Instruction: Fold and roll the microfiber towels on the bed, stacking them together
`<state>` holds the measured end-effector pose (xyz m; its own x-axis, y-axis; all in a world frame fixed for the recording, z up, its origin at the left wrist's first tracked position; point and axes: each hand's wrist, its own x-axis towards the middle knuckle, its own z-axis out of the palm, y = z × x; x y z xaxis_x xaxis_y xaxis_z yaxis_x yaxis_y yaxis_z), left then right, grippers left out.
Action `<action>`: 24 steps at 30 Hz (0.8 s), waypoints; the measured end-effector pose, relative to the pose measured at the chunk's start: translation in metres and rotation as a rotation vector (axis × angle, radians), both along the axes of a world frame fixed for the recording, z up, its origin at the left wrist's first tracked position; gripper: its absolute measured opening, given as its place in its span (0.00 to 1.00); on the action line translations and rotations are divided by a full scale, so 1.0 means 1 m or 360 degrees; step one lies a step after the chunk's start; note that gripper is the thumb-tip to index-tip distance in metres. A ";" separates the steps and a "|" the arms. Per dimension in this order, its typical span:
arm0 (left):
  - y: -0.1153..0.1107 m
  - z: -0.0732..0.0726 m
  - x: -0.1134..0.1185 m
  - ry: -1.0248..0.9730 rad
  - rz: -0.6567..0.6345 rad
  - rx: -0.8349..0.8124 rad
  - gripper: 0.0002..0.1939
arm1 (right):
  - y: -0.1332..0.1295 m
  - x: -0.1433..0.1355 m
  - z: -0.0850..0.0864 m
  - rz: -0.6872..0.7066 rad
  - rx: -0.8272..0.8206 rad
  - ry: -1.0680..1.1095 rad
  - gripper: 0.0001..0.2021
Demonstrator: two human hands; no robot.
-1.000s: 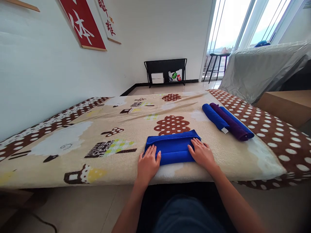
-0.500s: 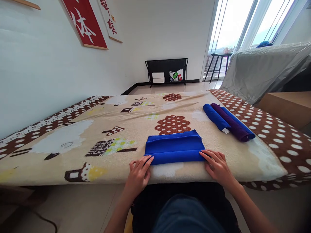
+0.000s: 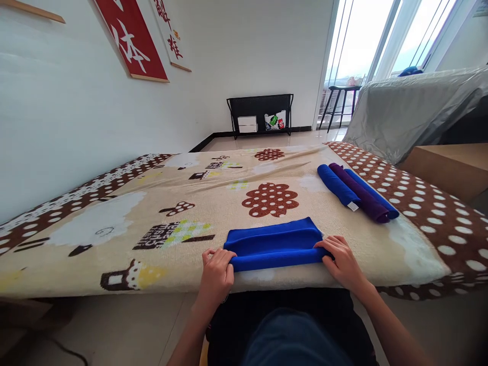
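Note:
A blue towel [image 3: 275,237] lies on the blanket in front of me, its near edge folded over into a narrow roll. My left hand [image 3: 218,268] grips the left end of that roll, with fingers on top and the thumb on the near side. At the other end, my right hand [image 3: 340,258] holds the roll with curled fingers. The far part of the towel lies flat with a raised crease. To the right rest a purple rolled towel [image 3: 360,194] and two blue rolled towels, one of them the near blue roll [image 3: 337,186] with a white tag.
A cream patterned blanket [image 3: 213,203] with a brown dotted border covers the surface, whose near edge is just before my body. A cardboard box [image 3: 450,168] and a plastic-covered piece of furniture [image 3: 404,112] stand at right. A black rack [image 3: 260,105] is against the far wall.
Both hands have closed around the ends of the near fold, which now looks narrower and rounder. The blue towel sits slightly closer to me.

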<state>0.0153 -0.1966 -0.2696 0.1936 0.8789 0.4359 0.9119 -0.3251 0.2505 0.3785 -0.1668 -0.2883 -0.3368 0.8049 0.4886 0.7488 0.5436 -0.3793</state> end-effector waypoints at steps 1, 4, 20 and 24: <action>0.000 0.001 0.000 0.0009 0.0013 -0.0038 0.17 | 0.000 -0.001 0.001 -0.0010 -0.0039 -0.0008 0.13; 0.003 0.004 0.005 0.0102 0.0174 -0.0036 0.16 | 0.003 -0.009 0.002 -0.0156 -0.0071 -0.0124 0.14; 0.012 -0.008 0.069 0.0247 -0.0265 0.0071 0.22 | 0.000 -0.072 0.004 0.0188 0.0145 -0.0232 0.22; 0.014 -0.008 0.041 0.0136 -0.0132 0.0041 0.20 | 0.009 -0.051 -0.001 -0.0035 0.0102 -0.0216 0.21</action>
